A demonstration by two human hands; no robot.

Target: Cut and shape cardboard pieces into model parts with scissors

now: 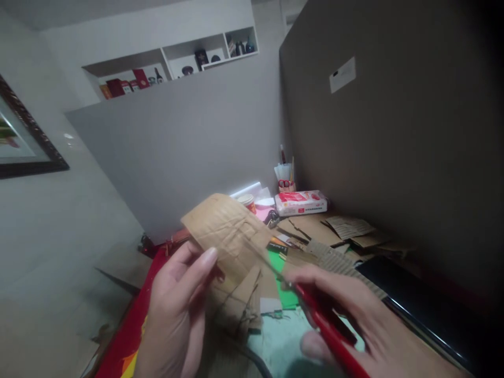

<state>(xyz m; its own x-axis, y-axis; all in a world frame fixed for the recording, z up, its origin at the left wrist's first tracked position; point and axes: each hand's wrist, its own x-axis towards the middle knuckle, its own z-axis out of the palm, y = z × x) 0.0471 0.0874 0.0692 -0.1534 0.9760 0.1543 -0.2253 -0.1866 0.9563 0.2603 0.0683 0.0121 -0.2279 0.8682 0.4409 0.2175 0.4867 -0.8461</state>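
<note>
A creased piece of brown cardboard (232, 223) is tilted up in front of me. My left hand (177, 299) pinches its left edge, thumb in front and fingers partly hidden behind. Red-handled scissors (315, 304) sit in my right hand (350, 299), with the fingers wrapped round the handles. Their blurred blades point up and left, across the right part of the cardboard. Below the cardboard lie smaller brown scraps (246, 294), and green paper (289, 299) shows between my hands.
Cardboard pieces (350, 228) and a black glossy object (417, 304) lie on the right. Behind are a red-and-white packet (301, 203), a holder with pens and red scissors (285, 178), and a paper cup (247, 201). Grey panels (205, 142) rise at the back and right.
</note>
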